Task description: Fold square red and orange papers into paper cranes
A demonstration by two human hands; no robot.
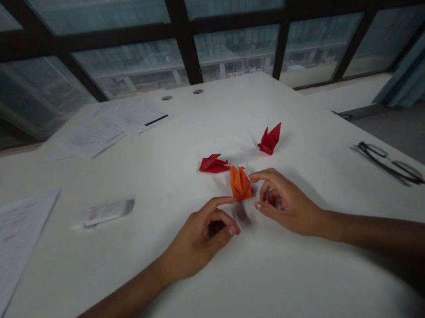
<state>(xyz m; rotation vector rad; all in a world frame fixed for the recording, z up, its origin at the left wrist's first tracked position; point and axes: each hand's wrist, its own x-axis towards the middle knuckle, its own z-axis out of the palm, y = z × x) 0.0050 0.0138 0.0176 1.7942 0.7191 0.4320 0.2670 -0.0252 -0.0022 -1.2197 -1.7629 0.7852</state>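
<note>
On the table [305, 286], around the front paper figure [240, 184]: second figure [212, 164] behind left, third figure [269, 140] behind right, eyeglasses [386, 166] far right, paper sheet [9, 246] far left.

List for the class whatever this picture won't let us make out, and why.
All in the head view:
Print on the far papers: too small and blurred.
Label on the white block: blurred.
Near sheet: cut off by left edge.
Back of the orange figure: hidden by its front.
Whether the right hand touches it: too small to tell.
</note>
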